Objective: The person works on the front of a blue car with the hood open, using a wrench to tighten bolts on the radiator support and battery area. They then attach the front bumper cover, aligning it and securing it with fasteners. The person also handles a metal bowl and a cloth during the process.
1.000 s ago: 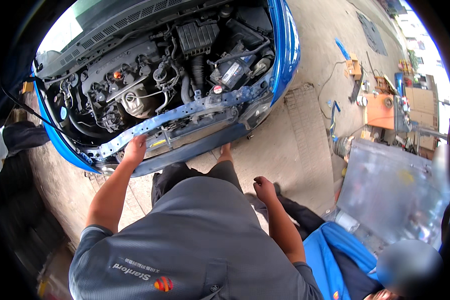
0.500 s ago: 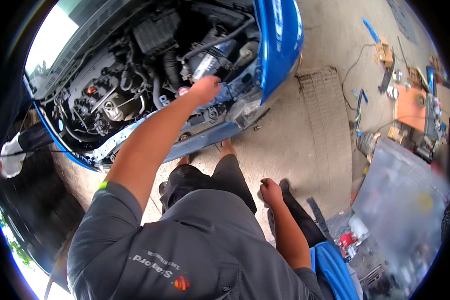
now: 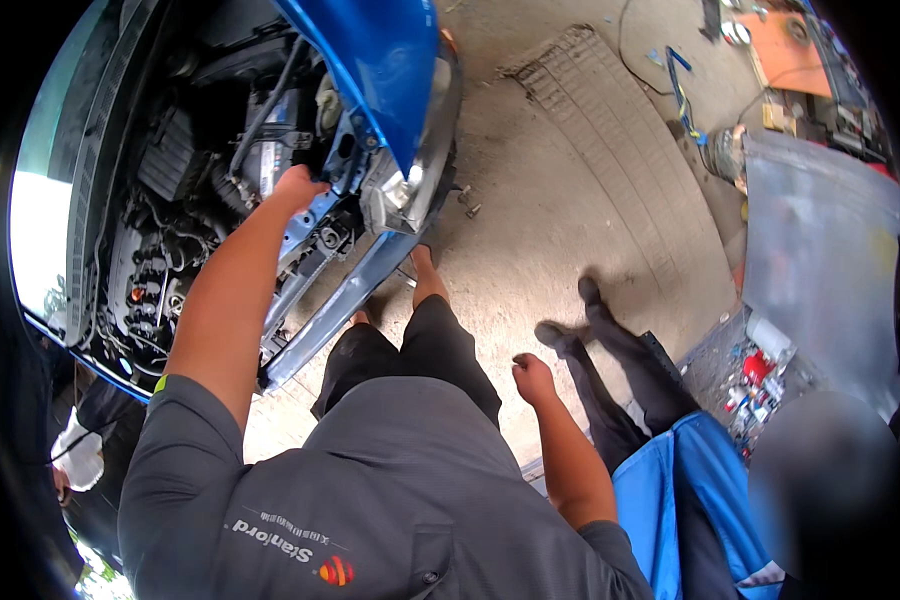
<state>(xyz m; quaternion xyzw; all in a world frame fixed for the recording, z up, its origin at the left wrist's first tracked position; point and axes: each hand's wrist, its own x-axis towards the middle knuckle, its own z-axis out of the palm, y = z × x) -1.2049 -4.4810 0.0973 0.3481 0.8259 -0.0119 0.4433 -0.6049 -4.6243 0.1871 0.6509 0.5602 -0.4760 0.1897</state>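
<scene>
My left hand point(image 3: 298, 188) reaches over the front edge of a blue car's engine bay. It is at the painted front crossmember point(image 3: 315, 207), just beside the battery point(image 3: 272, 165). Its fingers point down and are mostly hidden, so I cannot tell whether they grip the metal. The headlight point(image 3: 390, 200) sits to the right of this hand, under the blue fender point(image 3: 395, 85). My right hand point(image 3: 534, 380) hangs at my right side over the floor, its fingers curled closed. A small dark spot shows at its fingertips, too small to name.
To my right stands a person in blue clothing point(image 3: 660, 490) and dark trousers. At the far left a white-gloved hand point(image 3: 78, 452) shows. A flattened cardboard sheet point(image 3: 630, 150) lies on the floor. Beyond it are a grey covered panel point(image 3: 815, 260), a cable and scattered small parts point(image 3: 755, 395).
The view has swung right, so the car sits farther left in it. My left hand stays at the front of the engine bay, and my right hand still hangs closed. The person in blue shows more.
</scene>
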